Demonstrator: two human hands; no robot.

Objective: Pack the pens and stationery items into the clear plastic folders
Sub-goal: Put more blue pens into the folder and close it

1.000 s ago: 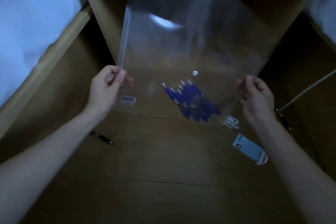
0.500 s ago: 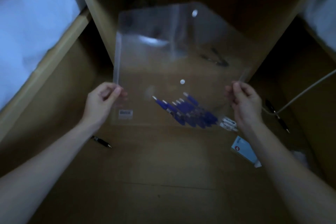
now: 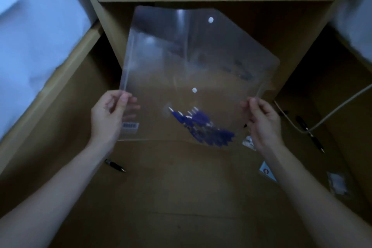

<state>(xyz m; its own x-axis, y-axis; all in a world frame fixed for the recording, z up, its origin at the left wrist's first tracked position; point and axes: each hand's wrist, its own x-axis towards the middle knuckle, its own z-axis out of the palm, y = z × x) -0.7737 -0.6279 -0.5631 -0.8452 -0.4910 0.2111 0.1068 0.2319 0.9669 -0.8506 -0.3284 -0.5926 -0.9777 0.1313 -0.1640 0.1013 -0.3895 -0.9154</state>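
folder [image 3: 193, 62] | side edges pinched | left hand [image 3: 106, 119] fingers | right hand [image 3: 263, 121] fingers

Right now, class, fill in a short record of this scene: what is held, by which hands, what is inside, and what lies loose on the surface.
held: clear plastic snap-button folder
left hand: pinches the folder's left edge
right hand: pinches the folder's right edge
inside: cluster of blue pens at the lower right corner
loose: black pen lower left; second black pen at right, beside a grey cable
surface: brown wooden desk
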